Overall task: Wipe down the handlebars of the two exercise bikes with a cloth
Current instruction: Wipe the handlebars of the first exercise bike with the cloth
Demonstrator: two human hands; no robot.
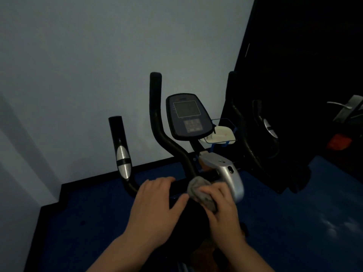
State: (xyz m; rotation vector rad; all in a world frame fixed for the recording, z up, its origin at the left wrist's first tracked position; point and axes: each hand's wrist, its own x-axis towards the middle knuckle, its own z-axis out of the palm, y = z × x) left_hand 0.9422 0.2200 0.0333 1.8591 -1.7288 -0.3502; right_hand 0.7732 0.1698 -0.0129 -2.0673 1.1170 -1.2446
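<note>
Handlebars (pixel 160 126): black, curved tubing. Cloth (pixel 198 190): grey, soft, bunched, clutched by right hand (pixel 223 205) against the crossbar. Left hand (pixel 157 201): curled over the bar alongside.

**The Wearer's Hands and Forearms**

The left hand (pixel 155 199) and right hand (pixel 220 201) are both bare. The left forearm (pixel 121 250) and right forearm (pixel 245 252) are uncovered down to the frame's lower edge. Dim light and blur hide finer detail of the fingers (pixel 165 180).

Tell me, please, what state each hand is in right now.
The left hand is closed around the handlebar.
The right hand is closed on the grey cloth.
</note>
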